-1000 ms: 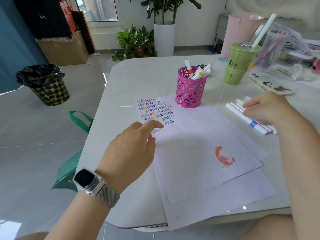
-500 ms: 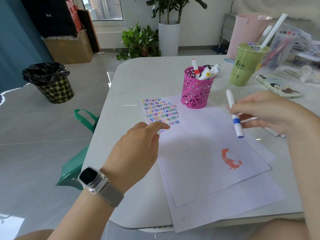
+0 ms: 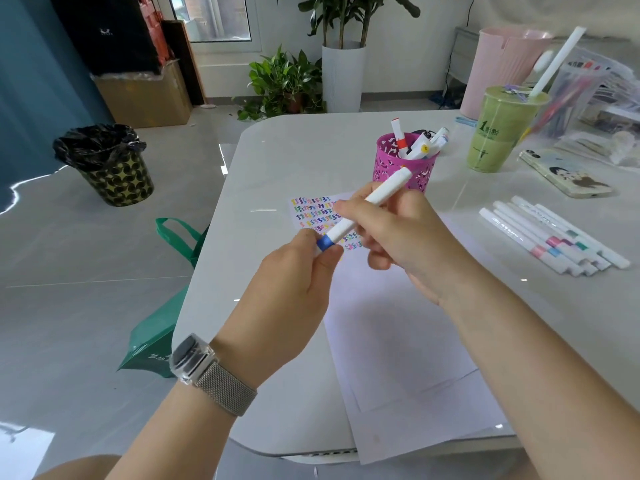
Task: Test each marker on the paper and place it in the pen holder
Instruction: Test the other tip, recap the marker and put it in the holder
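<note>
From the head view, a pink pen holder (image 3: pixel 403 164) with several markers in it stands on the white table (image 3: pixel 298 147) just behind the raised hands, a green drink cup (image 3: pixel 502 129) to its right and a phone (image 3: pixel 568 174) beyond that. A row of loose markers (image 3: pixel 554 237) lies well to the right of the paper (image 3: pixel 398 323), whose near edge overhangs the table rim. Bare table lies left of the paper. Both hands hold a blue-banded marker (image 3: pixel 367 206) tilted above the paper: the left hand (image 3: pixel 294 275) pinches its blue end with curled fingers, and the right hand (image 3: pixel 405 237) grips the white barrel.
</note>
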